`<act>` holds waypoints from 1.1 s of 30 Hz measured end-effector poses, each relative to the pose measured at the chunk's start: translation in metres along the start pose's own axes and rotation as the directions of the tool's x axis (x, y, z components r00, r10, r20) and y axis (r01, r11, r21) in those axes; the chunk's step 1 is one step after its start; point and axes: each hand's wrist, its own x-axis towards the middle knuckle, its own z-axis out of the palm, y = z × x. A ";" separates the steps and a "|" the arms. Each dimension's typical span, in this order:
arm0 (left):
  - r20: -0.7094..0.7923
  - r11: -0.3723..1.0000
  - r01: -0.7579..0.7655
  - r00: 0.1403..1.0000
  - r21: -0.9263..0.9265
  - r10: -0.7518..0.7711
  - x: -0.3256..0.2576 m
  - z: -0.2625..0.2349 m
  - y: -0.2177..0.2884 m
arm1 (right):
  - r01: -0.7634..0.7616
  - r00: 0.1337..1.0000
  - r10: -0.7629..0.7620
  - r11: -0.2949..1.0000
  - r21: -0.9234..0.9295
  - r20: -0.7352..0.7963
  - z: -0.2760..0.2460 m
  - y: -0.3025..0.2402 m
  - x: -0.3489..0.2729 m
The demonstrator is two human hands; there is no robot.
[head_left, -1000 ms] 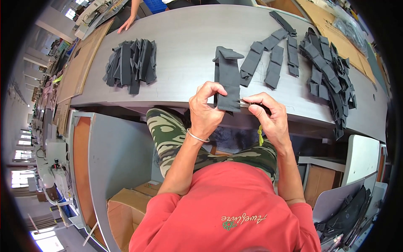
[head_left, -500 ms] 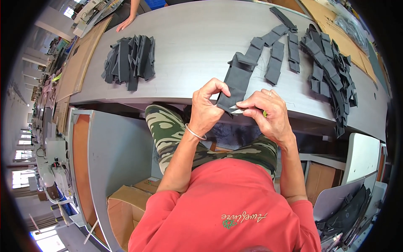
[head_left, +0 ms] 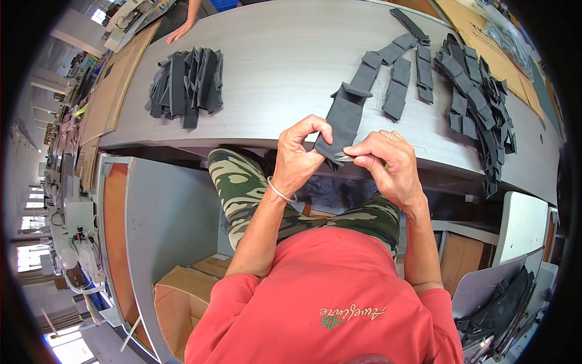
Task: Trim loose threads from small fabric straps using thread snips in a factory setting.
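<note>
My left hand [head_left: 301,147] pinches the near end of a dark grey fabric strip [head_left: 344,115] between thumb and fingers. The strip is made of folded, linked pieces and trails away over the table toward the far right. Closed around a small pair of thread snips [head_left: 344,158], my right hand [head_left: 390,164] holds their silver tips against the strip's near edge. A bit of yellow-green handle shows by the right palm; the rest is hidden by the fingers.
A pile of dark grey strips [head_left: 185,85] lies left on the grey table [head_left: 279,67]; a larger heap [head_left: 476,103] lies right. Another person's hand [head_left: 180,31] rests at the far left edge. An open cardboard box [head_left: 182,303] stands below left.
The snips' tips have moved slightly further onto the strip's near edge, so less blade shows. The strip's near part has shifted a little, and both hands keep their grip.
</note>
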 end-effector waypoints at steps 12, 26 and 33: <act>-0.018 0.999 -0.028 0.999 0.020 0.029 0.002 0.001 -0.003 | -0.033 0.997 0.025 0.994 0.107 0.073 -0.007 0.005 -0.002; -0.108 0.860 -0.297 0.923 0.415 0.371 0.006 0.008 -0.005 | -0.346 0.923 0.379 0.893 0.289 -0.063 0.019 -0.010 0.003; -0.121 0.855 -0.270 0.927 0.443 0.355 0.003 0.011 -0.007 | -0.391 0.913 0.407 0.889 0.238 -0.017 0.024 -0.008 0.003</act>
